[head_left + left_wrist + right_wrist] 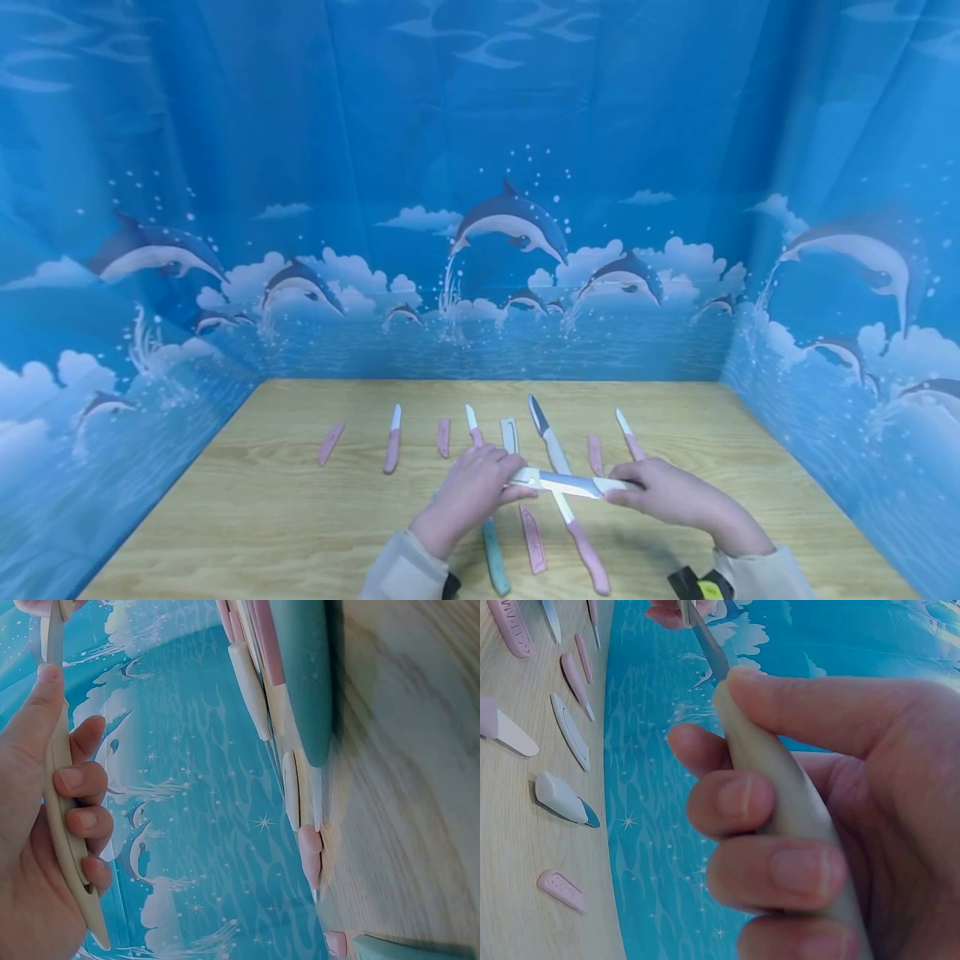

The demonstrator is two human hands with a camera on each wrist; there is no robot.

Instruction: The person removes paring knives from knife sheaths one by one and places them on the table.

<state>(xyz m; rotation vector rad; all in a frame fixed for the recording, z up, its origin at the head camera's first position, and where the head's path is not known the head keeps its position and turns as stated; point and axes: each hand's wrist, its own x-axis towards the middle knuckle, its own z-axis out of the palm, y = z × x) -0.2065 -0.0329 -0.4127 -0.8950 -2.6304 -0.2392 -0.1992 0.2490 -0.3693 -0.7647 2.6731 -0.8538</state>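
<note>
Above the table, a cream-handled knife (568, 485) and a cream sheath (63, 840) are held end to end, the bare blade showing between the hands. My right hand (663, 493) grips the knife's handle (769, 769), fingers wrapped around it and thumb near the blade. My left hand (480, 487) holds the sheath, fingers curled around it and thumb along its near end. The blade's far end meets the sheath; how deep it sits inside cannot be told. Beneath them lie a white-handled knife (557, 454) with a dark blade and a larger pink-handled knife (588, 557).
On the wooden table (247, 500) lie a teal handle (494, 557), a white sheath (509, 432) and a pink sheath (532, 540). Farther back are several small pink-handled knives (392, 450) and pink sheaths (330, 443). A blue dolphin-print curtain (360, 167) encloses the back and sides.
</note>
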